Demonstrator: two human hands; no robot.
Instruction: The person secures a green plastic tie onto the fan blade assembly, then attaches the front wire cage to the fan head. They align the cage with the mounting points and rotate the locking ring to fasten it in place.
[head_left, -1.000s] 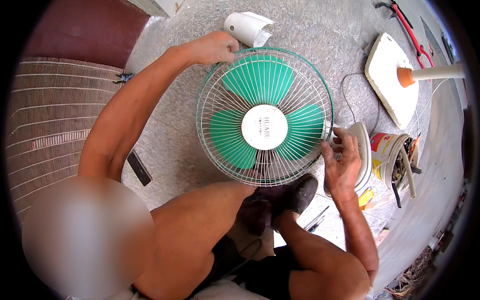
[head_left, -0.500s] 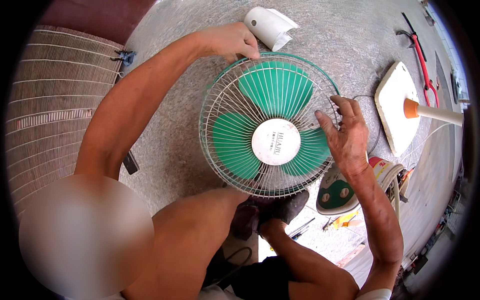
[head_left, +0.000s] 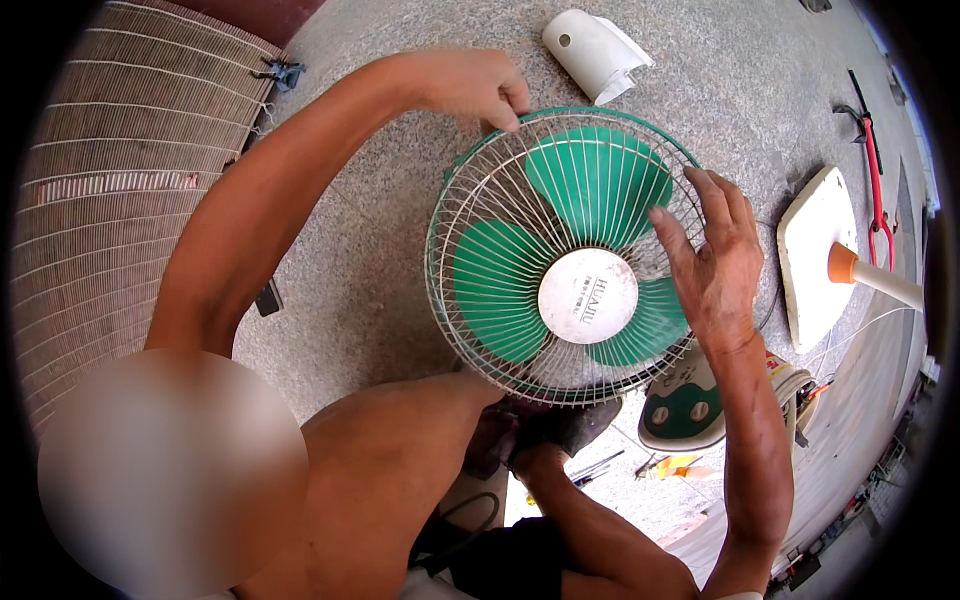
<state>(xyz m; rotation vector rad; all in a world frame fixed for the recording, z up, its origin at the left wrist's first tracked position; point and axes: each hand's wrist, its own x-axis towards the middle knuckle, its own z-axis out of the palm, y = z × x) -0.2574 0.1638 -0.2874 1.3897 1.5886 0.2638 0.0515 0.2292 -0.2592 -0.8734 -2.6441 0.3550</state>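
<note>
An electric fan with a round wire guard (head_left: 486,340), green blades (head_left: 598,175) and a white centre badge (head_left: 588,296) faces up in front of me. A green ring (head_left: 640,121) runs along the guard's far edge. At the far left of that edge, my left hand (head_left: 478,88) is closed on the rim, its fingertips partly hidden. My right hand (head_left: 718,262) is curved over the guard's right edge, thumb on the front wires and fingers at the rim. The fan's control base (head_left: 682,412), grey with a green panel and round knobs, shows below the guard, near my right forearm.
A white curved cover (head_left: 592,55) lies on the floor beyond the fan. To the right are a white board (head_left: 815,260) with an orange-collared pole, and a red-handled tool (head_left: 877,190). A slatted mat (head_left: 120,220) is at left. Small tools (head_left: 675,467) lie by my foot.
The view has shifted, so the fan and the floor items appear farther right. The fan's badge looks slightly turned. Both hands stay at the guard; my right thumb and fingers sit nearer its edge.
</note>
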